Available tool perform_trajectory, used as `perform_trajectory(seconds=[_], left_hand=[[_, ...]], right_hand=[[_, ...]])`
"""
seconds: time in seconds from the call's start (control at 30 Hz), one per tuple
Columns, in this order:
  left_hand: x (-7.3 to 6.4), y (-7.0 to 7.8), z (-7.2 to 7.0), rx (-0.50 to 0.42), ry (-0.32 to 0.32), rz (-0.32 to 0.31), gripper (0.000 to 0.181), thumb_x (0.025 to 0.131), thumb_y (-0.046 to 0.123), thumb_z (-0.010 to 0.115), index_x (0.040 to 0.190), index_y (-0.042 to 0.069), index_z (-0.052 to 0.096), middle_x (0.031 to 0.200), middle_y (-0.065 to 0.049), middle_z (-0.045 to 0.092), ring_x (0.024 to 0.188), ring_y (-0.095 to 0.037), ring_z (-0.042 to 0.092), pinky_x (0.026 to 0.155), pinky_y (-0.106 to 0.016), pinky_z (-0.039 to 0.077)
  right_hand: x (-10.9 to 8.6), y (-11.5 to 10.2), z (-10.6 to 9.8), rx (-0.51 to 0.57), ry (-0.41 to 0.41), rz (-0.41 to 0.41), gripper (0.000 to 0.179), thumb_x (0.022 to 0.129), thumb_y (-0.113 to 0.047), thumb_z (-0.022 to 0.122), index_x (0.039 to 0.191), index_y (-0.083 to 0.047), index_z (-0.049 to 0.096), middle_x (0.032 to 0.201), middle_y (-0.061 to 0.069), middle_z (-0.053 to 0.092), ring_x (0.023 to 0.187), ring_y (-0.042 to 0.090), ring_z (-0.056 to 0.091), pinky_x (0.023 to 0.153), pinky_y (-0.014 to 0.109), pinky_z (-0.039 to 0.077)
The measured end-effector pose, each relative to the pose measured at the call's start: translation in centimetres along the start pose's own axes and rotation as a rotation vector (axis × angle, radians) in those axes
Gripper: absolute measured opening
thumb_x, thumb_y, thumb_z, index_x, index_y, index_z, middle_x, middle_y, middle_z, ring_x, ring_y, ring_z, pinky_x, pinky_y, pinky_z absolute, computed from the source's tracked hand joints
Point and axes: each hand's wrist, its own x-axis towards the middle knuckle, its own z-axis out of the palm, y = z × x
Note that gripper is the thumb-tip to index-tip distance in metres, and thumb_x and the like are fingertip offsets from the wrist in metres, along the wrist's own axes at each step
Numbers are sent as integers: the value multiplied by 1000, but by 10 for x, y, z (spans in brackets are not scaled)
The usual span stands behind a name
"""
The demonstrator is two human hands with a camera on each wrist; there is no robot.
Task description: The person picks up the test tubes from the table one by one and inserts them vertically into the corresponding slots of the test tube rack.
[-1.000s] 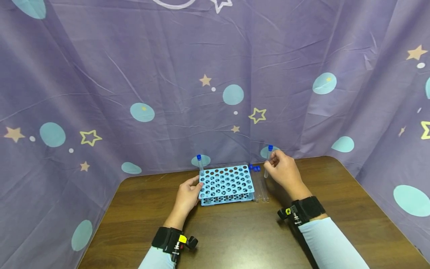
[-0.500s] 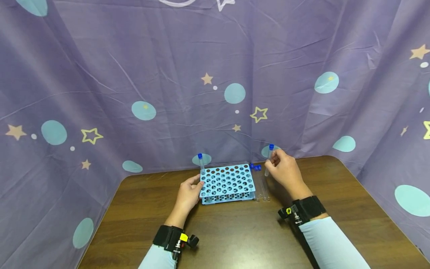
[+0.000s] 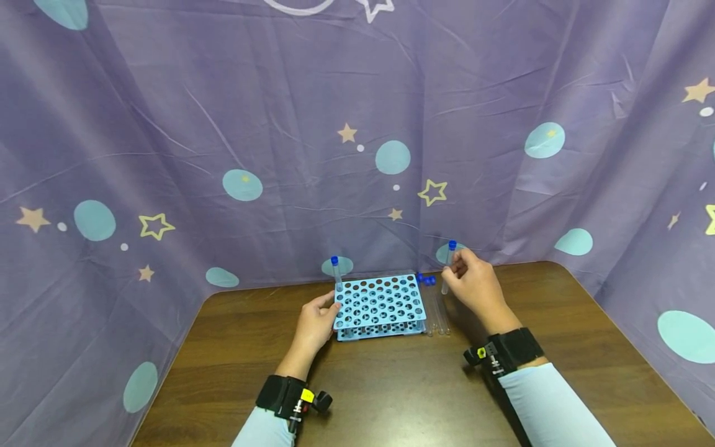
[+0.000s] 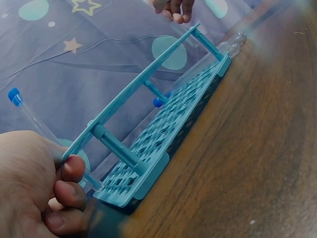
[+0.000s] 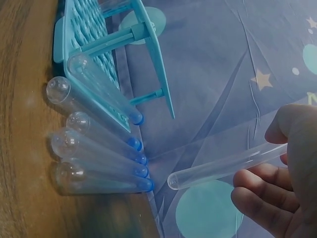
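Your left hand [image 3: 314, 324] grips the rack [image 3: 380, 303] at its left end – thumb over the edge of the top plate, fingers curled below it. Rack is light blue, two plates full of round holes joined by posts, base down on the bench [image 3: 380, 391]. Your right hand [image 3: 473, 284] pinches the held tube [image 5: 218, 171] between thumb and fingers, to the right of the rack and apart from it. That tube is clear, near upright in the head view, blue cap [image 3: 452, 244] at the top, rounded end poking out free below your fingers. One standing tube [image 3: 337, 277], also blue-capped, sits in the rack's far left corner just beside your left hand, its lower end down at the base plate. Between the rack and your right hand you've got five loose tubes [image 5: 101, 154] lying side by side – rounded ends toward you, blue caps toward the curtain [image 3: 313, 93]; can't tell if the nearest one touches the rack. Curtain is purple with stars and teal ovals, hanging behind the bench. You wear pale blue sleeves [image 3: 553, 403] and a black strap [image 3: 521, 346] with a small camera [image 3: 475, 356] on each wrist
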Motion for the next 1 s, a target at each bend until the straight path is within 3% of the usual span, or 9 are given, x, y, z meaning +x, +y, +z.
perform_trajectory(seconds=[0.3, 0.87, 1.0], left_hand=[[-1, 1, -2, 0, -2, -2, 48, 111, 16, 70, 156, 0, 66, 56, 3, 58, 41, -9, 43, 43, -23, 38], [-2, 1, -3, 29, -2, -10, 48, 112, 18, 71, 157, 2, 66, 59, 4, 61, 44, -9, 46, 45, -23, 40], [-2, 2, -2, 36, 4, 16, 48, 111, 17, 71, 155, -1, 67, 62, 1, 68, 46, -9, 51, 46, -23, 42]], right_hand=[[2, -9, -1, 33, -19, 14, 18, 95, -10, 80, 107, -4, 68, 86, 10, 80, 74, 23, 75, 68, 36, 62], [6, -31, 5, 122, -22, -30, 21, 97, -6, 82, 113, 2, 71, 88, 10, 82, 74, 23, 77, 70, 36, 66], [9, -40, 8, 143, -42, -33, 23, 98, -6, 82, 116, 4, 72, 89, 10, 82, 76, 23, 78, 71, 35, 66]])
